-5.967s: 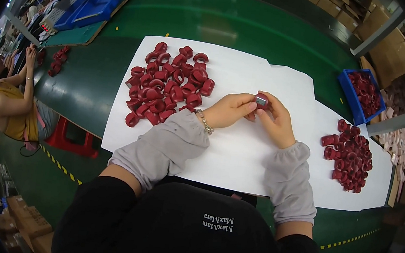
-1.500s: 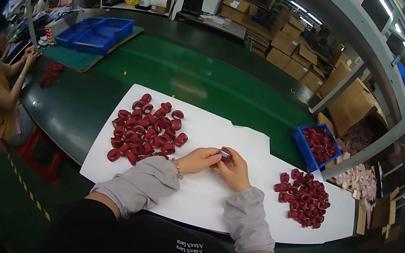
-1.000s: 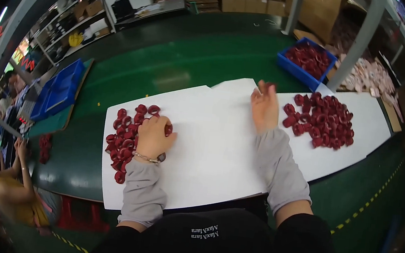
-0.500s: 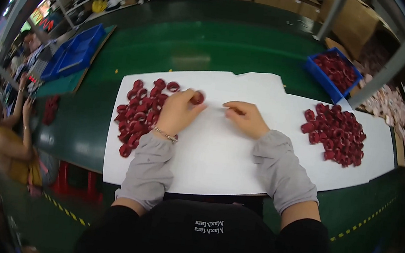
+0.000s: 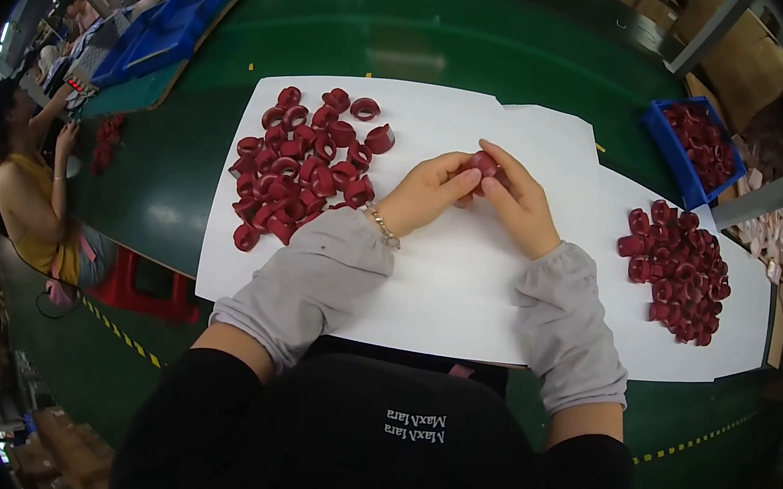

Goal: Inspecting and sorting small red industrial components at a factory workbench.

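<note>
My left hand and right hand pinch one red ring over the white paper. The left pile and right pile wait; I can't quite tell which is done and which is left to do.

showing as a single rounded dark-red piece, partly covered, being held just right of centre in the frame's upper half.

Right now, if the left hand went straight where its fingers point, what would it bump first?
The left hand would likely bump the dark red piece at its fingertips, then the right hand just beyond. Depth is hard to judge from this view.
</note>
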Available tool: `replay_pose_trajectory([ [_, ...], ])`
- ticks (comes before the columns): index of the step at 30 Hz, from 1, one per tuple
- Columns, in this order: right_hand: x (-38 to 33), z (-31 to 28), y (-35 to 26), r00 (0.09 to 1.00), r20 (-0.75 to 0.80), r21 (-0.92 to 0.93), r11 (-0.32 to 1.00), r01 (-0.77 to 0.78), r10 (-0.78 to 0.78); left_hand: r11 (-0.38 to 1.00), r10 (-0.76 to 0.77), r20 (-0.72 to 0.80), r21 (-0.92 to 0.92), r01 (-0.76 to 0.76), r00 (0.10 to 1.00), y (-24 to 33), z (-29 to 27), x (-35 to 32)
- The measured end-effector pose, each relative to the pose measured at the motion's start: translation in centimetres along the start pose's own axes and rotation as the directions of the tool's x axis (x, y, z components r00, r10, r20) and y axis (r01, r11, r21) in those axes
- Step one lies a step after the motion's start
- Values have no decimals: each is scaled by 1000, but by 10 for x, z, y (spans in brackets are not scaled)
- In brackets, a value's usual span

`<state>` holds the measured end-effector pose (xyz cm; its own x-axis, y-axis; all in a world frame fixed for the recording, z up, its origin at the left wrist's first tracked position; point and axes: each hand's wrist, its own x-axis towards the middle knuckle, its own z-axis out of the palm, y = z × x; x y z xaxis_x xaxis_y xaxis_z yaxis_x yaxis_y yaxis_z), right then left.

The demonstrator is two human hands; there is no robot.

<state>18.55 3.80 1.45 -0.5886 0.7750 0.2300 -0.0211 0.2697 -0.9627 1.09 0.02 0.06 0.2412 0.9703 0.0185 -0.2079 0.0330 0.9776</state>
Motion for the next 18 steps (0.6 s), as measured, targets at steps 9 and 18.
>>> replay_pose_trajectory([
  [9, 2, -9, 8, 997, -12, -33, 997, -73, 73, 984, 81, -189, -139, -109, 979, -2, -5, 0],
  [18, 0, -7, 11, 997, -70, -131, 991, -27, 18, 994, 89, -26, 60, -87, 996, 0, 2, -1],
])
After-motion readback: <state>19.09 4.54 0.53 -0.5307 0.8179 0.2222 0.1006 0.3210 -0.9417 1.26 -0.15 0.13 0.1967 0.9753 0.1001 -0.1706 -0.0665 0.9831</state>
